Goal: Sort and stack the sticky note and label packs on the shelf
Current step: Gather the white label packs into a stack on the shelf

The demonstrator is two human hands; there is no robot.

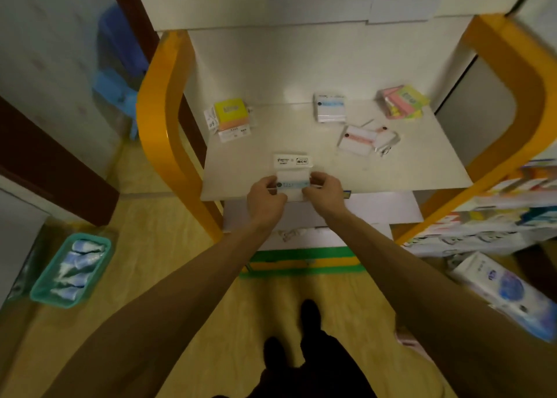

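Both hands hold one white label pack with a blue stripe (294,184) at the front edge of the white shelf (422,168): my left hand (265,197) grips its left end, my right hand (324,194) its right end. Just behind it lies a white pack with black print (292,160). Farther back sit a yellow-and-orange sticky note pack (230,117) at the left, a blue-striped label pack (330,108) in the middle, a red-striped label pack (366,140) tilted beside it, and a pink, yellow and green sticky note stack (402,102) at the right.
Orange frame posts (156,120) flank the shelf on both sides. A teal basket of small tubes (70,272) stands on the floor at the left. Stocked shelves (497,216) and a white-blue package (506,292) are at the right. A green-edged box (301,262) lies under the shelf.
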